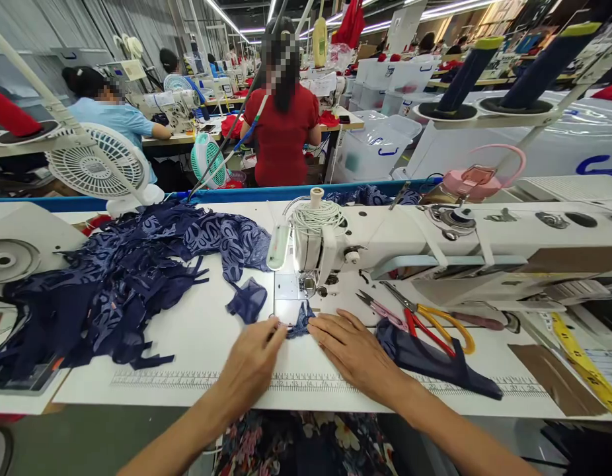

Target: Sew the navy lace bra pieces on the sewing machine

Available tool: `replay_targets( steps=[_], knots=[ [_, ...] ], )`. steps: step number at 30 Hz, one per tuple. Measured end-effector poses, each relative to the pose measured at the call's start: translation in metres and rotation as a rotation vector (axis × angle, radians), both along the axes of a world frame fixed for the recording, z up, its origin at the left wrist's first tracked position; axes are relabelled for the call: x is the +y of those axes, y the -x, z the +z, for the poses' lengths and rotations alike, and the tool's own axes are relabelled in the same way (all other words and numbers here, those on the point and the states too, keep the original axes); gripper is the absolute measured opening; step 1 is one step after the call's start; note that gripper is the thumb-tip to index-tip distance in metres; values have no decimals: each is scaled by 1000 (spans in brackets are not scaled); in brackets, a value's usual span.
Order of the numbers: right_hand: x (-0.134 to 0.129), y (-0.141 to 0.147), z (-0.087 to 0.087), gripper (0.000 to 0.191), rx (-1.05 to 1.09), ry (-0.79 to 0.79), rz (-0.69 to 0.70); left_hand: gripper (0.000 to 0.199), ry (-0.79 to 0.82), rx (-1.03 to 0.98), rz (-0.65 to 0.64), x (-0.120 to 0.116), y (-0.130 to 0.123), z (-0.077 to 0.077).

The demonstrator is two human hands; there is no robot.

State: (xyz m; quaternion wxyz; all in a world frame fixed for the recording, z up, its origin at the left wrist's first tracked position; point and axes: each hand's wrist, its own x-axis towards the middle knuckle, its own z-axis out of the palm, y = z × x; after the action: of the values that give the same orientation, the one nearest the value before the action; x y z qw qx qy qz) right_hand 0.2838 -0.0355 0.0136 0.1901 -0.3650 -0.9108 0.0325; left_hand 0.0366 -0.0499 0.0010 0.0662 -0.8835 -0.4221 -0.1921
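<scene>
Back from the front edge of the table point(187, 391), the navy lace piece point(301, 322) is lying short of the presser foot point(308, 287), seemingly unfinished. Your right hand point(358, 357) is touching it, grip wide and flat; whether your left hand point(249, 357) is pinching, I cannot tell. Leftward, a navy pile point(102, 291) is apparently waiting.

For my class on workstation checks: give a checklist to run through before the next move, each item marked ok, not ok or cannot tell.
1. Left hand at the small patterned piece: ok, by its left edge.
2. Right hand at that piece: ok, by its right edge.
3. Hands clear of the presser foot: ok, both on its near side.
4. Needle threaded: cannot tell, too small to see.
5. Fabric heap sorted: not ok, jumbled at left.
</scene>
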Motion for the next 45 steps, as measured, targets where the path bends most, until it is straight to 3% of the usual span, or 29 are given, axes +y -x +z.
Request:
replay_targets(
  steps=[2,5,7,8,9,11,13,15,18,21,27,33,45],
  knots=[
    [1,-3,-1,36,4,-14,-10,45,-6,137,122,4,34,7],
    [0,-8,3,36,17,-15,0,49,21,271,405,7,80,22],
    [0,-8,4,35,23,-8,-3,56,-30,223,540,6,91,31],
    [0,-8,4,34,24,-6,-4,62,-59,169,547,5,87,35],
    [0,-7,4,34,24,-5,-3,67,-87,100,505,3,78,38],
    [1,-6,3,33,19,-5,1,69,-89,-33,274,0,45,38],
    [0,-6,2,34,11,3,2,62,-36,-67,5,0,5,33],
    [-2,-7,2,33,15,21,-2,46,21,-41,-115,4,-29,23],
    [-2,-9,5,32,73,74,-1,41,77,-34,-120,12,-50,6],
    [4,-8,8,31,185,124,-29,46,74,-42,-103,16,-48,-2],
    [25,-1,3,24,134,20,-142,43,73,-56,-88,16,-43,2],
    [10,-2,0,27,11,-99,-111,45,114,-68,-111,5,-38,0],
    [3,-7,-1,31,18,-61,-77,39,90,-63,-119,-1,-35,-6]
  ],
)
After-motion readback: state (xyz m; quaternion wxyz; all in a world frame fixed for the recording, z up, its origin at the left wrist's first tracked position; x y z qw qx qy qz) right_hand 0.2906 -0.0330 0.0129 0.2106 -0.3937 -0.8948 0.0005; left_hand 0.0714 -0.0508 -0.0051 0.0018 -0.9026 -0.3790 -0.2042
